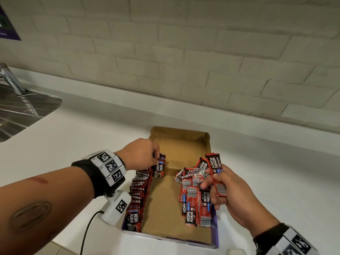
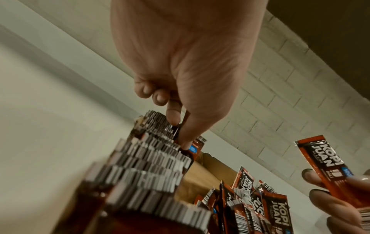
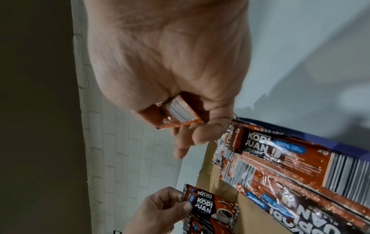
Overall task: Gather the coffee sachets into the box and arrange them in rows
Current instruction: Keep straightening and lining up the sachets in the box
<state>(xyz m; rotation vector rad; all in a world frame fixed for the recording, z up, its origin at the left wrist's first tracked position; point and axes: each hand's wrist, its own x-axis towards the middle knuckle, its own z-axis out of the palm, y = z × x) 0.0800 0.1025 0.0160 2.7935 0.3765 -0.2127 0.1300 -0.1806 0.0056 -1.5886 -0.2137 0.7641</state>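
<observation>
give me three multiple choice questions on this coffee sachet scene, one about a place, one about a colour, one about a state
1. Where does the upright row of sachets stand in the box?
A. along its left wall
B. along its far wall
C. outside it on the counter

2. What colour is the box's outer side?
A. green
B. purple
C. yellow

3. What is the right hand doing?
A. resting flat on the counter
B. hanging with nothing in it
C. holding a sachet

Answers:
1. A, the row runs along the left wall, where the left hand pinches its far end sachet.
2. B, the near outer edge shows purple in the head view.
3. C, its fingers curl round a red sachet lifted above the loose pile.
</observation>
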